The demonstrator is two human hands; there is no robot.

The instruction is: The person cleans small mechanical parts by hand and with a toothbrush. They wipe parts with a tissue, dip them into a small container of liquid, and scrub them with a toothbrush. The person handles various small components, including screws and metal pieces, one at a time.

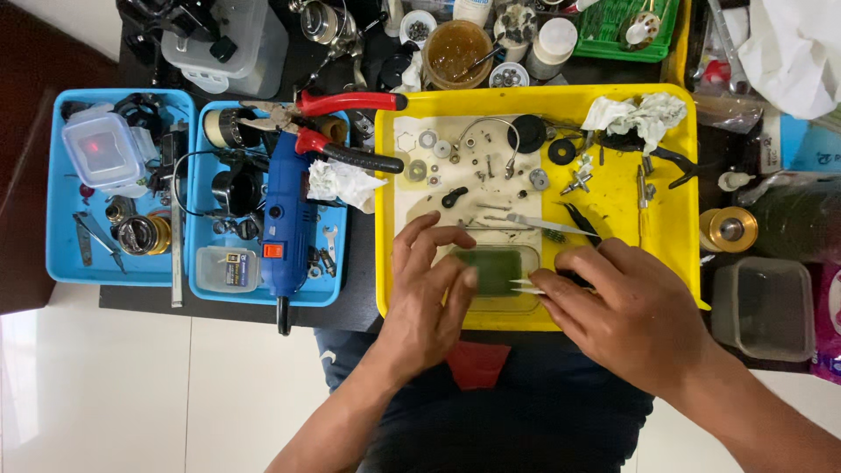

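Two hands are working over a small clear dish of green liquid, sitting at the near edge of the yellow tray, keeping spills contained. Left hand is bracing the dish's left side, fingers loosely curled, holding nothing. Right hand is pinching pale tweezers, tips reaching over the liquid. Farther back, tiny washers and screws are lying spread on a white sheet, apart for sorting.

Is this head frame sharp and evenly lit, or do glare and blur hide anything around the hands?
Head view: light is soft and even, shadows faint; the yellow tray and its small parts read sharp. The pale floor at lower left is glossy and nearly blown out. The left hand and right hand are only slightly soft, covering part of the green dish. Edges bend little.
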